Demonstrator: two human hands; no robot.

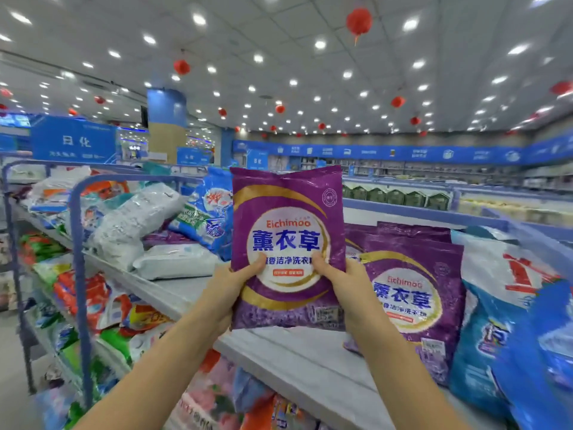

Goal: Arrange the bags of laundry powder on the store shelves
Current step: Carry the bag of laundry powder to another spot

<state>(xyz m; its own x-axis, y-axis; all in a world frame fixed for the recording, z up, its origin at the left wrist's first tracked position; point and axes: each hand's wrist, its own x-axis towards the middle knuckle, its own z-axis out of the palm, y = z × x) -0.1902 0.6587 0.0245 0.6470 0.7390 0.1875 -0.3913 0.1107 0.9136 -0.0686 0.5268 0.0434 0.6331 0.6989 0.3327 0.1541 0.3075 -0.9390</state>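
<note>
Left hand point(231, 288), right hand point(344, 285) grip upright purple, gold-swirled bag point(286, 200).

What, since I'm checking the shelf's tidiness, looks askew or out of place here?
On the left of the top shelf, white bags and a blue bag lie tumbled, leaning on one another rather than upright like the purple bags at right. The held purple bag, gripped by the left hand and right hand, looks intact.

The purple bag point(288, 243) at centre is glossy plastic film, crinkled along its top seam. The white bags point(136, 218) at left are shiny, wrinkled plastic too. The shelf point(297, 358) below looks smooth, pale and matt; the blue rail point(77, 243) at left, painted metal.
</note>
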